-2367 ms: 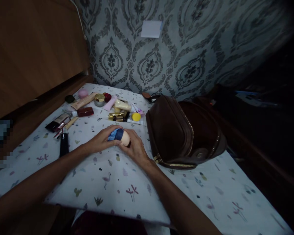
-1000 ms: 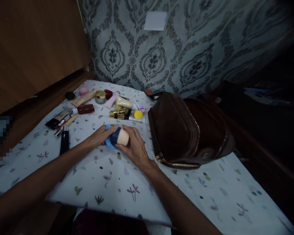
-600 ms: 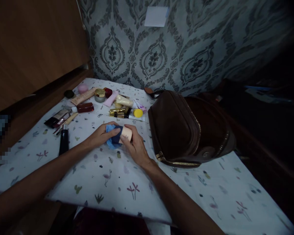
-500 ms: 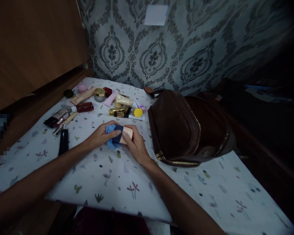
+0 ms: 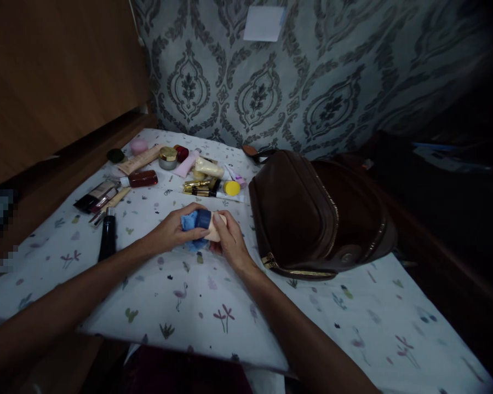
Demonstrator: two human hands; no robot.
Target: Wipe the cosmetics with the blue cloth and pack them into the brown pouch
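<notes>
Holding a beige bottle (image 5: 216, 233) between them, both hands are closed on it: the left hand (image 5: 173, 229) around the dark-blue cap (image 5: 204, 219) with a crumpled blue cloth (image 5: 188, 221) bunched there, the right hand (image 5: 234, 241) around the beige body. The bottle lies tilted onto its side over the printed tablecloth (image 5: 160, 309), beside the brown bag (image 5: 290, 213). It looks light, stiff and perhaps slippery; its sides seem the surest hold, while the cloth should give softly.
</notes>
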